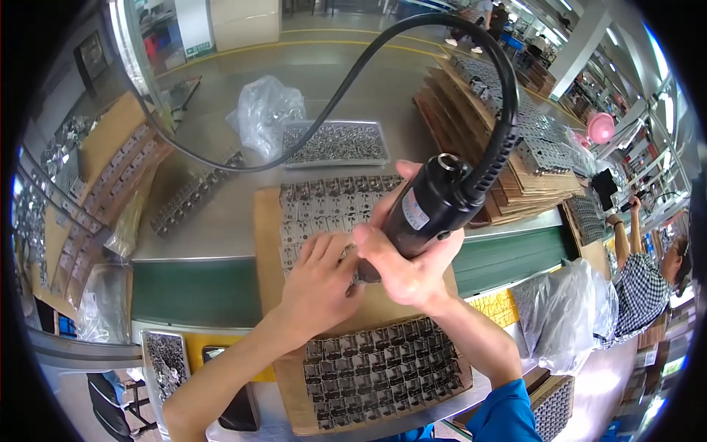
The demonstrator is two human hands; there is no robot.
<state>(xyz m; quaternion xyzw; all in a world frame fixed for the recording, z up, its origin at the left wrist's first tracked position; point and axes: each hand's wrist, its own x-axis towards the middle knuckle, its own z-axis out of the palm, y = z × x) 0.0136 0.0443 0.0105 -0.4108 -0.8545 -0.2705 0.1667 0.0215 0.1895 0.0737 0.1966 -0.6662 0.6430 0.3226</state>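
The black power screwdriver [431,206]'s tip is hidden behind the right hand [409,269]. Metal parts under the left hand [317,283] cannot be made out.

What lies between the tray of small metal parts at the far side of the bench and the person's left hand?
In the head view, rows of grey metal parts on a cardboard sheet fill the stretch between the tray and the left hand.
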